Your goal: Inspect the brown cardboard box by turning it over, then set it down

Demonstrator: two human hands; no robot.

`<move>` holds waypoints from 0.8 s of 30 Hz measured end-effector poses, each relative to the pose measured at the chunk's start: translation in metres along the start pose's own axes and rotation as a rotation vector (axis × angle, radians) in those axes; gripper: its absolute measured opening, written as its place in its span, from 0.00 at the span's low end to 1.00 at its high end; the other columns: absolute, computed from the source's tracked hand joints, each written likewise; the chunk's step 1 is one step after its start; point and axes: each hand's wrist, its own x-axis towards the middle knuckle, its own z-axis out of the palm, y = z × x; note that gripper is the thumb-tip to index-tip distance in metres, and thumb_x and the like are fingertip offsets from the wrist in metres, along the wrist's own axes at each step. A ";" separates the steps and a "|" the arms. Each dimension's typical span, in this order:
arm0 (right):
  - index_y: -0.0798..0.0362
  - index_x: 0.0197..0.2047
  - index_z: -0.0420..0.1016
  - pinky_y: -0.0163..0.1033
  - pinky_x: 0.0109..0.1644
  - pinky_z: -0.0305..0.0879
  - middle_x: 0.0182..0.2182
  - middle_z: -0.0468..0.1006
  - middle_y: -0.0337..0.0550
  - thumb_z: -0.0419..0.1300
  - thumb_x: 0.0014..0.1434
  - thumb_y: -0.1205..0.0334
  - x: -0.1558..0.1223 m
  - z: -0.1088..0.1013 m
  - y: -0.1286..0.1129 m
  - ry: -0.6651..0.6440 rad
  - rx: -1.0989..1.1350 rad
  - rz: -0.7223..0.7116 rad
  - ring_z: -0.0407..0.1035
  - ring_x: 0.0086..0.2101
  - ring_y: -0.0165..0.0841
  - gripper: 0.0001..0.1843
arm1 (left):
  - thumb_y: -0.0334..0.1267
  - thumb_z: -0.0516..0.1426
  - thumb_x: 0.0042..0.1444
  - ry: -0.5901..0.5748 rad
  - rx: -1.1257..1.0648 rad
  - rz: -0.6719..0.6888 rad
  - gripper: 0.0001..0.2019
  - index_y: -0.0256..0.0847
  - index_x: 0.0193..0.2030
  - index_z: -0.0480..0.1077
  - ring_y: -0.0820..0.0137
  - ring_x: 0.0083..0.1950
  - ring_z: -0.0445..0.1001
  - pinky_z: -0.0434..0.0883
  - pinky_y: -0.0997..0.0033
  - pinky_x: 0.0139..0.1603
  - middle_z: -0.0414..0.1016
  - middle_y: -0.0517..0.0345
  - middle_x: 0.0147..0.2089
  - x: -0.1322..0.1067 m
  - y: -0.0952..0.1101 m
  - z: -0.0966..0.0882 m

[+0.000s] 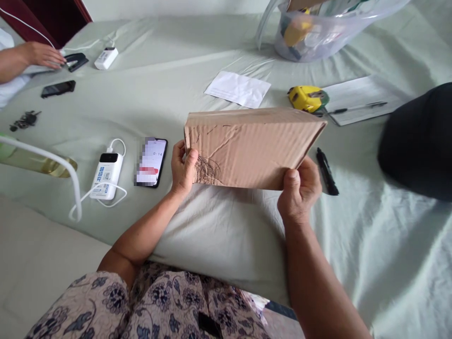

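A brown cardboard box is tilted up in front of me, its broad creased face turned my way. Dark scribbled lines cover its lower left corner. My left hand grips the left edge, thumb on the face and fingers behind. On the lower right corner, my right hand is closed the same way. A black marker lies on the cloth just right of that hand. Left of my left hand is a phone with a lit screen. Whatever the box's far side looks like is hidden.
Behind the box lie a white paper, a yellow tape measure and a sheet with a pen. A clear plastic basket stands at the back, a black rounded object at right. Power bank left; another person's hand far left.
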 end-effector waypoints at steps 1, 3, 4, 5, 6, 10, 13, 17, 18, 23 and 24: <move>0.50 0.54 0.78 0.51 0.53 0.71 0.45 0.78 0.46 0.58 0.62 0.34 0.000 0.000 0.000 -0.024 0.014 -0.003 0.74 0.47 0.43 0.30 | 0.71 0.60 0.55 0.013 -0.014 -0.003 0.30 0.44 0.44 0.71 0.65 0.47 0.75 0.74 0.64 0.50 0.73 0.56 0.41 0.001 0.000 0.000; 0.48 0.57 0.77 0.53 0.56 0.71 0.50 0.78 0.48 0.58 0.61 0.33 0.000 0.000 0.000 -0.072 0.051 -0.013 0.73 0.51 0.45 0.32 | 0.71 0.59 0.56 0.031 -0.036 -0.012 0.29 0.45 0.44 0.70 0.64 0.49 0.76 0.75 0.64 0.52 0.73 0.56 0.39 0.002 0.001 0.001; 0.47 0.59 0.76 0.54 0.57 0.70 0.53 0.77 0.48 0.58 0.60 0.32 0.000 0.001 0.000 -0.088 0.075 -0.022 0.72 0.53 0.46 0.34 | 0.72 0.58 0.56 0.035 -0.040 -0.021 0.30 0.45 0.43 0.70 0.64 0.50 0.76 0.75 0.64 0.52 0.73 0.55 0.39 0.003 0.001 0.001; 0.46 0.61 0.74 0.55 0.58 0.70 0.55 0.77 0.49 0.59 0.59 0.31 0.001 0.002 0.000 -0.100 0.100 -0.032 0.72 0.55 0.47 0.36 | 0.72 0.57 0.56 0.038 -0.038 -0.031 0.30 0.45 0.43 0.70 0.64 0.51 0.76 0.75 0.64 0.53 0.73 0.55 0.39 0.004 0.001 0.001; 0.46 0.63 0.73 0.55 0.59 0.70 0.56 0.76 0.50 0.59 0.58 0.30 0.001 0.002 0.000 -0.107 0.121 -0.040 0.71 0.56 0.48 0.38 | 0.73 0.56 0.57 0.039 -0.029 -0.041 0.30 0.44 0.43 0.70 0.63 0.52 0.76 0.75 0.64 0.54 0.73 0.55 0.39 0.004 0.001 0.001; 0.45 0.64 0.70 0.58 0.63 0.66 0.58 0.74 0.49 0.62 0.55 0.28 0.001 0.004 0.001 -0.104 0.106 -0.054 0.69 0.59 0.49 0.42 | 0.73 0.54 0.59 -0.020 0.016 -0.039 0.32 0.43 0.46 0.71 0.61 0.54 0.77 0.75 0.63 0.56 0.76 0.52 0.42 0.001 0.002 0.001; 0.47 0.63 0.70 0.60 0.64 0.65 0.57 0.74 0.49 0.61 0.59 0.32 -0.001 0.004 0.002 -0.067 0.004 -0.001 0.69 0.58 0.48 0.37 | 0.70 0.58 0.58 -0.162 0.077 0.038 0.33 0.44 0.58 0.69 0.58 0.59 0.76 0.75 0.58 0.59 0.76 0.47 0.55 -0.005 0.000 0.003; 0.49 0.63 0.69 0.62 0.63 0.65 0.55 0.74 0.51 0.52 0.63 0.29 -0.002 0.004 -0.002 -0.004 -0.073 0.050 0.69 0.57 0.49 0.38 | 0.67 0.62 0.56 -0.296 0.197 0.196 0.44 0.50 0.73 0.54 0.53 0.72 0.66 0.70 0.52 0.69 0.63 0.43 0.72 -0.015 -0.010 0.005; 0.49 0.64 0.68 0.62 0.64 0.65 0.57 0.73 0.52 0.51 0.63 0.28 -0.002 0.005 -0.003 0.003 -0.080 0.037 0.68 0.58 0.50 0.39 | 0.66 0.62 0.56 -0.303 0.232 0.226 0.46 0.50 0.74 0.50 0.52 0.74 0.63 0.67 0.51 0.71 0.61 0.42 0.73 -0.017 -0.013 0.005; 0.48 0.69 0.61 0.65 0.68 0.59 0.66 0.65 0.56 0.57 0.56 0.22 -0.005 0.007 -0.007 -0.052 -0.103 -0.046 0.60 0.65 0.56 0.50 | 0.63 0.63 0.57 -0.288 0.330 0.256 0.50 0.47 0.77 0.44 0.50 0.78 0.56 0.60 0.48 0.77 0.55 0.38 0.76 -0.022 -0.023 0.003; 0.48 0.69 0.60 0.65 0.68 0.59 0.66 0.64 0.57 0.59 0.55 0.23 -0.006 0.007 -0.007 -0.065 -0.107 -0.034 0.60 0.66 0.56 0.51 | 0.63 0.63 0.58 -0.283 0.334 0.255 0.49 0.47 0.77 0.44 0.50 0.78 0.56 0.60 0.48 0.77 0.55 0.38 0.76 -0.022 -0.023 0.003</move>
